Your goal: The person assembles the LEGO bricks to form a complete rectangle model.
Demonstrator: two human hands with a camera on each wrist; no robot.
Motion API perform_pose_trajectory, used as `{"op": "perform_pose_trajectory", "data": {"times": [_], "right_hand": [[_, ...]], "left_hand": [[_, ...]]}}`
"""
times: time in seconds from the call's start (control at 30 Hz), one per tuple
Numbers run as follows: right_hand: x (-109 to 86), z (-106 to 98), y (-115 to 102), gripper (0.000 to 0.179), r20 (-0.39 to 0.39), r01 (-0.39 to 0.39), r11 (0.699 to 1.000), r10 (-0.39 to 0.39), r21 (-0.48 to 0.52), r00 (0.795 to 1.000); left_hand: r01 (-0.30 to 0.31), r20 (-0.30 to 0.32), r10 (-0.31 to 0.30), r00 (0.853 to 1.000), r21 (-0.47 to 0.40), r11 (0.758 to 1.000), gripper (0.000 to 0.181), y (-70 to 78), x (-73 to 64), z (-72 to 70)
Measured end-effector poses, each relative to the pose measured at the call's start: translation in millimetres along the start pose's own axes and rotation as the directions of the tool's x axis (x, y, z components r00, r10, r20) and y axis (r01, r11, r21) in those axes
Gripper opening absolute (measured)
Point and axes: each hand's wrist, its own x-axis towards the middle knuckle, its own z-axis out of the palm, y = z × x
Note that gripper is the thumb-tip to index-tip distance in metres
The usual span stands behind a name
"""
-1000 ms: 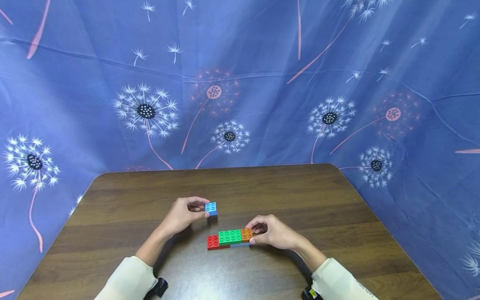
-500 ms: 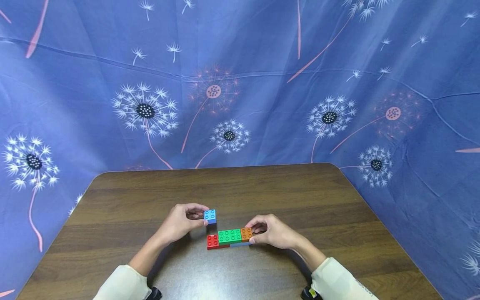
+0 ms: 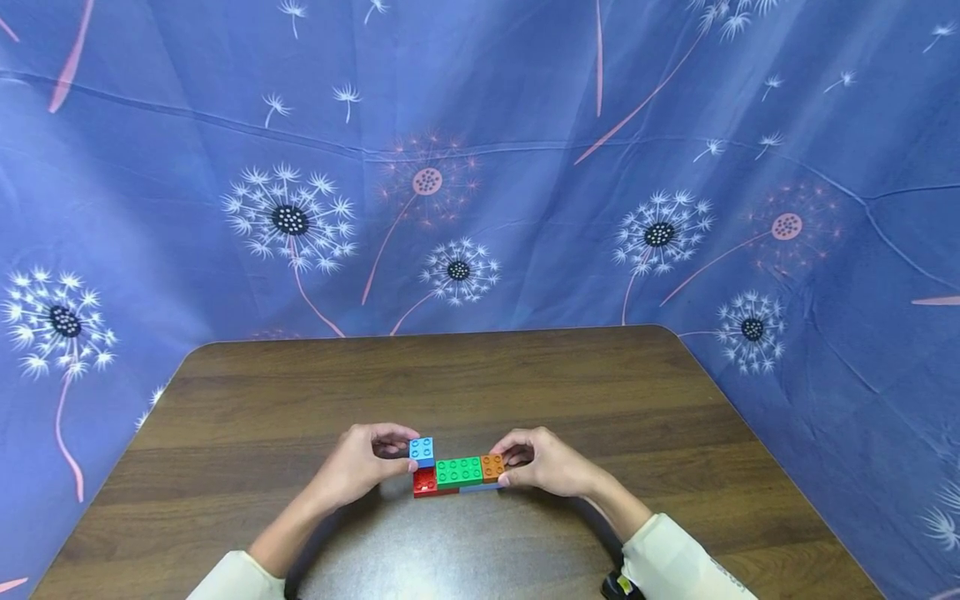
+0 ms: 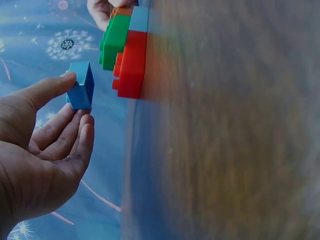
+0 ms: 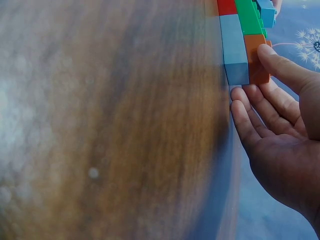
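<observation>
A small blue building block (image 3: 422, 451) with studs on top is pinched between the thumb and fingers of my left hand (image 3: 356, 467). In the left wrist view the blue block (image 4: 81, 86) hangs apart from the red block (image 4: 132, 67), above its bare studs. The red block and a light blue block (image 5: 235, 47) form the lower layer on the table. On them sit a green block (image 3: 459, 472) and, at the right end, an orange block (image 3: 492, 467). My right hand (image 3: 551, 465) pinches the orange block, thumb in front and fingers behind.
The blocks stand on a brown wood-grain table (image 3: 585, 383) with rounded far corners. Behind it hangs a blue curtain (image 3: 525, 225) printed with dandelions. Pale sleeves (image 3: 238, 577) cover both forearms.
My left hand has brought the blue block nearer to me, from behind the row to over its red left end. The right hand and the joined blocks have stayed in place.
</observation>
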Motion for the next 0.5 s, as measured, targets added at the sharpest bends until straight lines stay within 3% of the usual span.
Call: {"op": "perform_pose_trajectory", "data": {"times": [0.1, 0.5], "right_hand": [[0.1, -0.4, -0.7, 0.033, 0.002, 0.000, 1.000, 0.000, -0.001, 1.000], [-0.6, 0.2, -1.4, 0.033, 0.002, 0.011, 1.000, -0.011, -0.011, 1.000]], "left_hand": [[0.018, 0.008, -0.018, 1.000, -0.009, 1.000, 0.032, 2.0, -3.0, 1.6], [-0.010, 0.039, 0.012, 0.999, -0.032, 0.999, 0.035, -2.4, -13.0, 1.7]]}}
